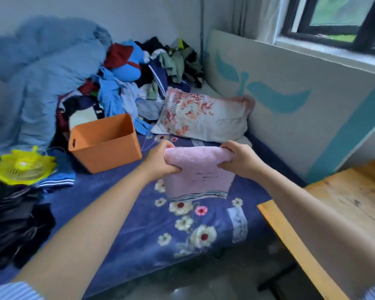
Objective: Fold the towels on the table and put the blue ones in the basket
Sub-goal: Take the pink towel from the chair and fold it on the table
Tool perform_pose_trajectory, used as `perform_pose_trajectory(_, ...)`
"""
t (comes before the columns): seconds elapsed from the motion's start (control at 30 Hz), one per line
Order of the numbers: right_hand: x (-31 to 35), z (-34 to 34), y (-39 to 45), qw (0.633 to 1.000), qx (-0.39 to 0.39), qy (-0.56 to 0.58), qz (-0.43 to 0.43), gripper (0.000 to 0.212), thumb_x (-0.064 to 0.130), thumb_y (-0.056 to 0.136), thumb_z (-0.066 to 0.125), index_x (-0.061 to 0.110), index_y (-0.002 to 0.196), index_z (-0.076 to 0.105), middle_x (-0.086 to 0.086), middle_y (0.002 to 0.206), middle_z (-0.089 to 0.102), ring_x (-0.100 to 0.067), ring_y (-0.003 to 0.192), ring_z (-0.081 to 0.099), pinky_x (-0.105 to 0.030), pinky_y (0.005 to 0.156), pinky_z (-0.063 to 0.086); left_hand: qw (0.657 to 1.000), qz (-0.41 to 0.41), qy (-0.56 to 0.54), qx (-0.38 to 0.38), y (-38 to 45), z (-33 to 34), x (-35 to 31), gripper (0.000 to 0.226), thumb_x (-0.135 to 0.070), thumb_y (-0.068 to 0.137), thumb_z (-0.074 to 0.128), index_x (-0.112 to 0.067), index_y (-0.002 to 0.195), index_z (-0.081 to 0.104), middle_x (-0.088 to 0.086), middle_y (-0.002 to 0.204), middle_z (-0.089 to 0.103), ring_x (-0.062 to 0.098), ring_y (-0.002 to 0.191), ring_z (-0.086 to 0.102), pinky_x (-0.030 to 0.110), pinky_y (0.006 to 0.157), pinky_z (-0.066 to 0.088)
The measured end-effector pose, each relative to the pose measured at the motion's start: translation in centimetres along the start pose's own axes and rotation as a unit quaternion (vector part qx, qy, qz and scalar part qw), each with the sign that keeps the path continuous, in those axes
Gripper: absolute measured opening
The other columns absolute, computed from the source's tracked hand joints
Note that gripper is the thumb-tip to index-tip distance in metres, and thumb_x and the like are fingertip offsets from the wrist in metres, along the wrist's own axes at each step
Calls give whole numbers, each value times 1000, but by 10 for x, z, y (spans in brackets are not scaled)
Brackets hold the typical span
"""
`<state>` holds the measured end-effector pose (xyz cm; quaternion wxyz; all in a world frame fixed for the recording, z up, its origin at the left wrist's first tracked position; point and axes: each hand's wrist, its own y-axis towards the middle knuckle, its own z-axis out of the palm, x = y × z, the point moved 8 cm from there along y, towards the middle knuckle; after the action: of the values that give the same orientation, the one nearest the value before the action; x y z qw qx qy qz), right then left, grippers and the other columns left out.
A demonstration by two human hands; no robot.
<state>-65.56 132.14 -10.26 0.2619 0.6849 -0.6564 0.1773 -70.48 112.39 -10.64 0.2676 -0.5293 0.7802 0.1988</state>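
Left hand (160,162) and right hand (238,161) grip folded pink towel (198,174) at top corners, above floral bedsheet (121,204). Keep edges aligned; pink stays out of orange basket (105,144) nearby.

The pink towel (198,169) is soft looped terry cloth, matt, with a flat woven stripe band along its hanging edge. The orange basket (105,144) looks like smooth matt plastic. The bedsheet (108,204) is a thin printed cotton-type cloth, slightly creased. The pillow (204,118) wears a faded floral fabric cover with a frilled edge. The yellow fan (24,166) is glossy plastic grille. The table (351,204) at the right is bare wood, grainy and a bit scuffed, dull finish.
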Motion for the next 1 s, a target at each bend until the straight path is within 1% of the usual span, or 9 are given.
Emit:
perform_pose_trajectory(0.1, 96, 51, 28, 996, 51, -5, -76, 57, 14, 75, 72, 10, 126, 47, -12, 123, 57, -27, 110, 53, -21, 73, 33, 996, -42, -24, -72, -45, -78, 66, 62, -12, 69, 78, -8, 121, 43, 8, 119, 52, 26, 109, 50, 30, 81, 38)
perform_pose_trajectory(0.27, 211, 91, 67, 987, 71, 13, -145, 65, 13, 74, 72, 11, 131, 42, -13, 129, 53, -28, 116, 49, -31, 89, 39, 963, -119, -79, -229, -95, -170, 139, 62, -11, 68, 78, -12, 120, 45, -1, 102, 49, 15, 91, 46, 17, 66, 32)
perform_pose_trajectory(0.43, 274, 131, 104, 984, 82, 82, -136, 63, 16, 69, 76, 13, 125, 49, -11, 121, 55, -20, 105, 51, -29, 83, 42, 880, -245, -176, -366, -117, -222, 197, 56, -10, 68, 74, -8, 118, 49, 10, 119, 57, 27, 106, 54, 36, 86, 46)
perform_pose_trajectory(0.57, 290, 149, 147, 974, 46, 214, -66, 78, 22, 71, 76, 16, 136, 33, -4, 109, 48, -19, 95, 51, -34, 82, 49, 833, -277, -271, -394, -105, -240, 230, 42, -12, 68, 76, -1, 105, 62, 12, 106, 64, 24, 91, 59, 32, 75, 48)
perform_pose_trajectory(0.63, 291, 162, 176, 965, 32, 261, -9, 69, 26, 72, 74, 9, 130, 40, -8, 106, 55, -22, 92, 56, -40, 84, 53, 822, -268, -300, -403, -86, -249, 246, 35, -13, 70, 76, 0, 100, 63, 10, 96, 63, 22, 85, 57, 29, 70, 43)
perform_pose_trajectory(0.7, 292, 177, 208, 959, 35, 280, 24, 35, 27, 73, 73, 1, 91, 59, -22, 90, 60, -22, 77, 55, -38, 76, 54, 820, -259, -298, -415, -62, -261, 262, 29, -16, 73, 75, -3, 96, 62, 8, 93, 61, 22, 85, 57, 29, 70, 43)
perform_pose_trajectory(0.77, 294, 195, 244, 952, 47, 299, 39, 35, 28, 73, 73, 11, 60, 46, -18, 74, 49, -20, 70, 49, -31, 64, 42, 829, -258, -271, -415, -31, -273, 281, 27, -19, 75, 72, -6, 96, 61, 7, 93, 61, 24, 88, 58, 31, 72, 43)
perform_pose_trajectory(0.9, 301, 223, 328, 944, 52, 324, 27, 32, 26, 78, 70, -5, 82, 60, -10, 71, 53, -21, 71, 52, -32, 63, 41, 844, -262, -249, -396, 46, -295, 326, 42, -22, 81, 67, -3, 116, 53, 13, 114, 60, 29, 107, 56, 37, 91, 47)
perform_pose_trajectory(1.0, 307, 243, 376, 952, 57, 302, -2, 22, 28, 83, 63, 11, 75, 51, 1, 65, 48, -20, 69, 50, -29, 59, 42, 850, -259, -235, -393, 92, -308, 353, 48, -24, 85, 63, -4, 124, 44, 13, 123, 54, 29, 114, 52, 31, 91, 41)
